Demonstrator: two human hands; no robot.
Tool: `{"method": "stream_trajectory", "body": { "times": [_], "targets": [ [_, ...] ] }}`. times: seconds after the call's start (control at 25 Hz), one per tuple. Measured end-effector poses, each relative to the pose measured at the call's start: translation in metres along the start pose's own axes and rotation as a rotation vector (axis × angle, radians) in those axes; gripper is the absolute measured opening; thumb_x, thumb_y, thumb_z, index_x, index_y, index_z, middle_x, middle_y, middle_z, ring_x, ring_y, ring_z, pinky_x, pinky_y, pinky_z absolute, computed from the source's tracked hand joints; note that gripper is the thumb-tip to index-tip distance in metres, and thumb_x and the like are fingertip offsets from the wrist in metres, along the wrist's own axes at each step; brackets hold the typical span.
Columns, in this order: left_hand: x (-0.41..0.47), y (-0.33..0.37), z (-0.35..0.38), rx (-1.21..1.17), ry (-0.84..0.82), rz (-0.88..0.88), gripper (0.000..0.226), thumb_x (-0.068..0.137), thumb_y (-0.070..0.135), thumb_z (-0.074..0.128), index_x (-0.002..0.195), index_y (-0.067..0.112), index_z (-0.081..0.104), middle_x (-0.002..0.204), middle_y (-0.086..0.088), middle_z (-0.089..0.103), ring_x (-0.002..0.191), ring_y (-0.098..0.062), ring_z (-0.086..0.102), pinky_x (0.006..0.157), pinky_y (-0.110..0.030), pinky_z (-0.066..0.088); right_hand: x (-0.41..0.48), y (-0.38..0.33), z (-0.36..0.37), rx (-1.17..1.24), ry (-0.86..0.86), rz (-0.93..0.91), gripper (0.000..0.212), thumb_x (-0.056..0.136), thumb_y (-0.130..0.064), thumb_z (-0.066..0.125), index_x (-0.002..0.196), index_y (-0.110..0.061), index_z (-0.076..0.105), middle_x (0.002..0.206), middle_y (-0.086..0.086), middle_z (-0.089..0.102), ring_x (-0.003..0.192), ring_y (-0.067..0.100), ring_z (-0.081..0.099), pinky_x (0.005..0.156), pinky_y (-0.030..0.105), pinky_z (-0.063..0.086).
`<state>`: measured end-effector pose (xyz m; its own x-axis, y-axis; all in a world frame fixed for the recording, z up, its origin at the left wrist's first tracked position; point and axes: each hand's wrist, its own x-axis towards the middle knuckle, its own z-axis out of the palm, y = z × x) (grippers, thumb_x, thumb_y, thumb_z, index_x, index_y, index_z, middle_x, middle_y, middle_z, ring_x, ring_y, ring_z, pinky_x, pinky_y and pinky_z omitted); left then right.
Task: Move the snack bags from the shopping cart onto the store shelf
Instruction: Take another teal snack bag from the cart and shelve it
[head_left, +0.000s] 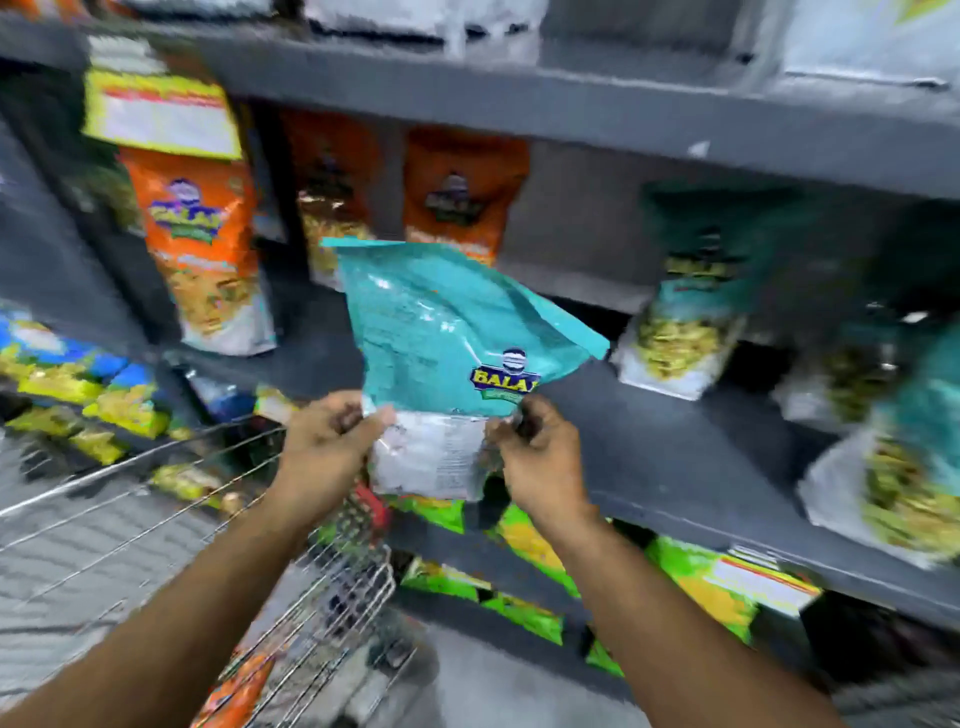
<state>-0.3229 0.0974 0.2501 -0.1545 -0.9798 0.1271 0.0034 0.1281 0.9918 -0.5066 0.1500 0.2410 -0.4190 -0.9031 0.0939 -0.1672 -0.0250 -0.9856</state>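
Both hands on one teal Balaji snack bag (441, 332), held upright in the air in front of the grey store shelf (675, 447), above the corner of the wire shopping cart (208, 499). Left hand (324, 441) pinches the bag's lower left edge, fingers curled around it; right hand (540, 447) grips the lower right edge, fingers clenched on the film. The bag's top flap is bent over toward the right, and the white printed lower part sits between the two hands. On the shelf behind: orange Balaji bags (202, 244) standing to the left, teal bags (685, 296) standing to the right, with a bare gap between them straight behind the held bag. Green snack packs (524, 540) fill the shelf level below. An orange bag (239, 691) lies in the cart, bottom of view. Frame is motion-blurred, so the small print is unreadable.
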Motion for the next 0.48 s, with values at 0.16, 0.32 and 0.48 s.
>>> {"method": "stream_trajectory", "body": {
  "times": [0.16, 0.32, 0.48],
  "targets": [
    [0.011, -0.006, 0.131, -0.081, -0.192, -0.004, 0.026, 0.087, -0.001, 0.059, 0.066, 0.016, 0.060, 0.047, 0.011, 0.061, 0.043, 0.002, 0.051, 0.045, -0.016, 0.041, -0.002, 0.015, -0.109, -0.087, 0.291, -0.028, 0.016, 0.083, -0.009, 0.059, 0.077, -0.023, 0.056, 0.061, -0.008, 0.050, 0.052, 0.004, 0.041, 0.056, 0.025, 0.037],
    [0.026, -0.037, 0.206, -0.216, -0.233, -0.134, 0.009, 0.085, 0.008, 0.063, 0.076, 0.011, 0.064, 0.075, -0.013, 0.062, 0.071, -0.021, 0.052, 0.063, -0.031, 0.041, 0.013, 0.032, -0.166, -0.195, 0.414, -0.040, 0.027, 0.083, -0.020, 0.055, 0.109, -0.022, 0.061, 0.075, 0.000, 0.061, 0.067, 0.016, 0.053, 0.070, 0.038, 0.048],
    [0.030, -0.038, 0.230, -0.342, -0.285, -0.193, 0.005, 0.080, 0.010, 0.065, 0.080, 0.015, 0.067, 0.086, -0.014, 0.066, 0.085, -0.025, 0.053, 0.080, -0.039, 0.042, 0.026, 0.038, -0.188, -0.210, 0.399, -0.018, 0.041, 0.089, -0.024, 0.054, 0.129, -0.019, 0.052, 0.097, -0.002, 0.065, 0.083, 0.015, 0.060, 0.080, 0.033, 0.048]
  ]
}}
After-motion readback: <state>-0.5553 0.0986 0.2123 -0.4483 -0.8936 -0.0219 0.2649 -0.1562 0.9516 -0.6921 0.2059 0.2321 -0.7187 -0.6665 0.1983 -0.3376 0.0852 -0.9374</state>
